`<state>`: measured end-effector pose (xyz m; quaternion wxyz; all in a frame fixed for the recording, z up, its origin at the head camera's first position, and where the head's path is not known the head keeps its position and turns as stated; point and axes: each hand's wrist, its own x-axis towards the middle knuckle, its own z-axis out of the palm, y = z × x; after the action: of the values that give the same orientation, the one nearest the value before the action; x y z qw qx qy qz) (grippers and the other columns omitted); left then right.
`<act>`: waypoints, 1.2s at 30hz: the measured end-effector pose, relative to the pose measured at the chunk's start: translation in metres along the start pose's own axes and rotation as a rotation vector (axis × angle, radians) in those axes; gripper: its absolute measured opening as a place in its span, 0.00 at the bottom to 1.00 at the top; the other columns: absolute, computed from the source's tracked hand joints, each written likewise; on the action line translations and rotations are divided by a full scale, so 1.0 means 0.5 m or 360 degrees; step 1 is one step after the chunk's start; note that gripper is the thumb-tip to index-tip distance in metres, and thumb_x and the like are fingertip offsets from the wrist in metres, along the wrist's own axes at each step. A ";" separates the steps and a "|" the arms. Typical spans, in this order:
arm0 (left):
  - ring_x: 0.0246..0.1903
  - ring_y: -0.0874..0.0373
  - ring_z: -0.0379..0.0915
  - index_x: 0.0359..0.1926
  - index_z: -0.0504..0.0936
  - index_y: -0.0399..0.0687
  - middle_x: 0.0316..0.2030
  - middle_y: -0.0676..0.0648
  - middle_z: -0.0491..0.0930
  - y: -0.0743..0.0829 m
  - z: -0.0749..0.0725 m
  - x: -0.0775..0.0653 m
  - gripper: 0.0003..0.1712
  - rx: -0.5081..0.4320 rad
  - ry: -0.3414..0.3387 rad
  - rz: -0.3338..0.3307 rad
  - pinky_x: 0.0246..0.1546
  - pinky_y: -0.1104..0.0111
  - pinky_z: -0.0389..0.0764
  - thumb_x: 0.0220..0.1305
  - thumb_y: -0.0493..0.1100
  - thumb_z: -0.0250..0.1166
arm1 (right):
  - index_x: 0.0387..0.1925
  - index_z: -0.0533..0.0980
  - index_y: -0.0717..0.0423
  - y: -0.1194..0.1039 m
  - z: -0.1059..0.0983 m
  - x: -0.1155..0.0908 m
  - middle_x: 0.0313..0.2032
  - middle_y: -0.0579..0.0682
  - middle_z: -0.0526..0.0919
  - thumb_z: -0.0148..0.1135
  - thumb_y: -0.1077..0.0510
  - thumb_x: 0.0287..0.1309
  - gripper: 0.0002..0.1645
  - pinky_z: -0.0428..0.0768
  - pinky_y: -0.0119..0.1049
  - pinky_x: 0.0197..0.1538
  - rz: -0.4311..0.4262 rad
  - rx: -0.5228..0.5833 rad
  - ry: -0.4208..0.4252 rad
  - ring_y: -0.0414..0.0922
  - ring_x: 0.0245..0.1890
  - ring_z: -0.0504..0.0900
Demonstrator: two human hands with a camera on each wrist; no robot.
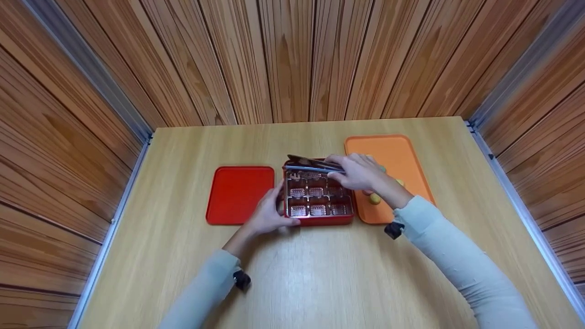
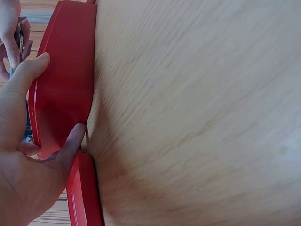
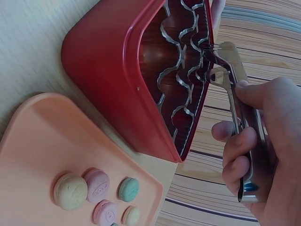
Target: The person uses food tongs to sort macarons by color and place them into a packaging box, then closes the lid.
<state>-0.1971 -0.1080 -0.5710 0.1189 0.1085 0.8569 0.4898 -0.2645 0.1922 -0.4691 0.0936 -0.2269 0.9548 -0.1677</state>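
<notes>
A red box (image 1: 320,221) with a clear divided plastic insert (image 1: 307,193) stands at the middle of the table. My left hand (image 1: 267,214) grips its left front corner, the thumb against the front wall and the other fingers along the left side. My right hand (image 1: 356,171) holds metal tongs (image 3: 249,122) above the far part of the box. Their tips are near the far left corner, and I see nothing between them in the right wrist view. Macarons lie on the orange tray (image 1: 397,157) at the right, among them a yellow (image 3: 70,190), a pink (image 3: 97,185) and a green one (image 3: 128,189).
A flat red lid or tray (image 1: 240,195) lies left of the box, close beside it. The orange tray sits close on the right, partly under my right forearm. Wood-patterned walls (image 1: 292,59) stand behind and at both sides of the table (image 1: 301,274).
</notes>
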 end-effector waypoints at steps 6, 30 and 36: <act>0.79 0.37 0.67 0.93 0.50 0.53 0.79 0.33 0.69 -0.001 0.000 0.000 0.75 -0.0065 -0.0015 -0.0015 0.86 0.39 0.68 0.56 0.49 0.90 | 0.78 0.77 0.45 0.011 -0.007 -0.006 0.32 0.50 0.83 0.62 0.43 0.84 0.30 0.66 0.39 0.31 -0.0014 0.0055 0.0018 0.44 0.22 0.71; 0.79 0.37 0.67 0.93 0.49 0.54 0.78 0.33 0.69 -0.004 0.001 0.000 0.76 -0.0061 -0.0008 -0.0007 0.87 0.39 0.66 0.56 0.49 0.90 | 0.80 0.75 0.44 0.134 -0.050 -0.107 0.23 0.45 0.78 0.64 0.47 0.82 0.31 0.60 0.32 0.23 0.0072 0.0060 0.0091 0.41 0.16 0.65; 0.78 0.38 0.67 0.93 0.50 0.55 0.78 0.34 0.70 -0.002 0.003 0.003 0.76 -0.0062 -0.0006 -0.0024 0.87 0.39 0.66 0.55 0.50 0.90 | 0.81 0.75 0.46 0.162 -0.057 -0.142 0.20 0.42 0.65 0.63 0.46 0.84 0.31 0.59 0.32 0.22 0.0124 0.0055 0.0091 0.42 0.16 0.63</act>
<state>-0.1981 -0.1068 -0.5725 0.1262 0.1007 0.8477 0.5054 -0.2418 0.3010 -0.4648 0.0765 -0.1830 0.9622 -0.1868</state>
